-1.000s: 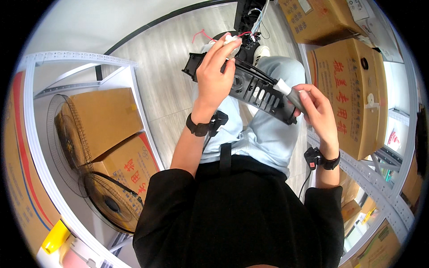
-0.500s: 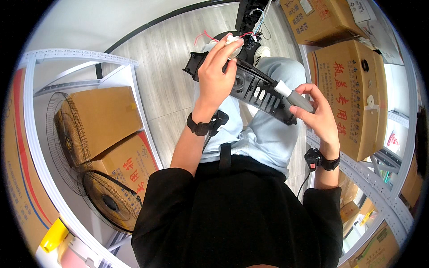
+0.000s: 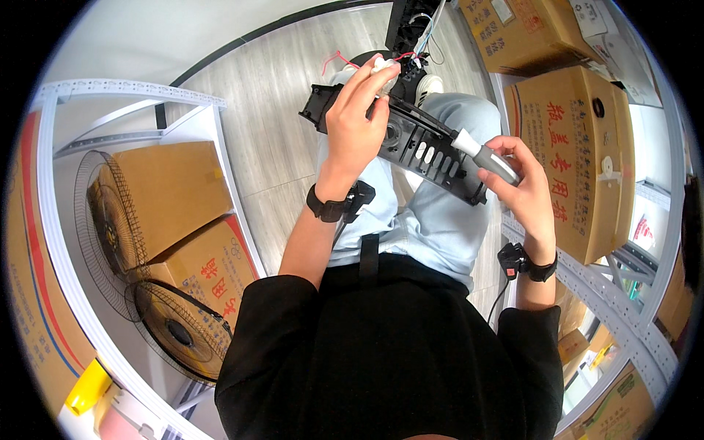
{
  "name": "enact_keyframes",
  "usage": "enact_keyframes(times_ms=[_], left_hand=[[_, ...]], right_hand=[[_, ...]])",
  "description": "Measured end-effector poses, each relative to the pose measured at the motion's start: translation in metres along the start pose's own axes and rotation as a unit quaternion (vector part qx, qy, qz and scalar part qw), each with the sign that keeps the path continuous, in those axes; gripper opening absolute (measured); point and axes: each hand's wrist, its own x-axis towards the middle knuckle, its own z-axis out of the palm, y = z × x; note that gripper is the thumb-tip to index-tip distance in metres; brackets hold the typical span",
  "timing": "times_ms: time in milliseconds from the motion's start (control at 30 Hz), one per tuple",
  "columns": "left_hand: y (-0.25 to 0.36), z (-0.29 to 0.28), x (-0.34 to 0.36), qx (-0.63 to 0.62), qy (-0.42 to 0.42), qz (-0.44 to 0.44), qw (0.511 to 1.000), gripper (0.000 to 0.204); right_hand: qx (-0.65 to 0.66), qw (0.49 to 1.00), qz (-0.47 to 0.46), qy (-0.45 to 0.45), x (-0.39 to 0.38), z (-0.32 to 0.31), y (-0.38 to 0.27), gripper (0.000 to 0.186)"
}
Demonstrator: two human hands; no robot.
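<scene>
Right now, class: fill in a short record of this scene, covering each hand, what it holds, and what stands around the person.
Left hand: grips the black slotted plastic panel lying across the lap, fingers on a small white part.
Right hand: holds a grey-handled screwdriver, tip towards the panel.
Wires: red wires near the white part.
Surroundings: cardboard boxes, fan guards on white shelving.

head fisheye, looking steeply down, close over lap, rim probably warped
</scene>
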Motion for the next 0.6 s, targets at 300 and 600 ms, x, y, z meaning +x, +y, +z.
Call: enact_keyframes(times_ms=[300,600], left_hand=[[0.0036,-0.001,0.0019,0.002,-0.006,-0.005,1.0,0.051],[0.005,-0.0006,0.0012,-0.005,-0.001,-0.001,1.0,0.051]], right_hand=[[0.141,0.974,0.161,-0.068,0.0009,-0.0041,-0.0137,0.03],[0.089,0.987,0.128,-0.028,-0.0003,-0.0046,-0.0135,0.028]])
